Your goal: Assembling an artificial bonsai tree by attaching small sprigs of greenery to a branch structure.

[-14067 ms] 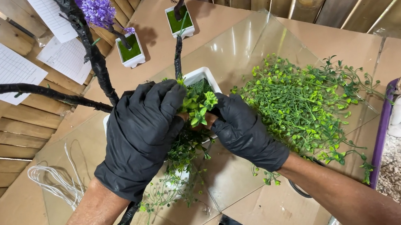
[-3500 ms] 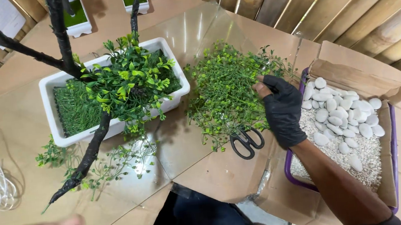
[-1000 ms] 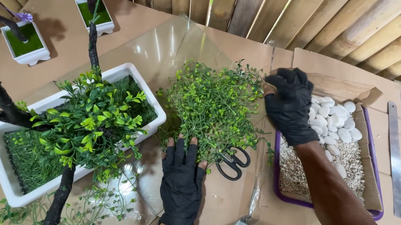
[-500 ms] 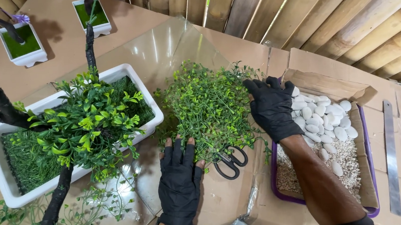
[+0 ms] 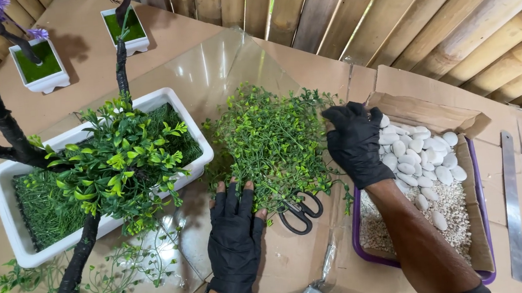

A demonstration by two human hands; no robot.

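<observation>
Head view: my left hand (image 5: 235, 236) lay flat and released on the cardboard sheet (image 5: 299, 259), fingertips touching the heap of loose green sprigs (image 5: 273, 142). My right hand (image 5: 356, 144) rested at the heap's right edge, over the tray of white pebbles (image 5: 428, 168); its grasp could not be determined. The white planter (image 5: 4, 193) already held foliage. Black scissors (image 5: 300, 212) lay unused beside the heap.

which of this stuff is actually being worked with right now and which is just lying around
In hand:
left hand flat beside the loose green sprigs
right hand between sprigs and white pebbles

Lying about:
scissors
metal ruler
two small white pots
</observation>
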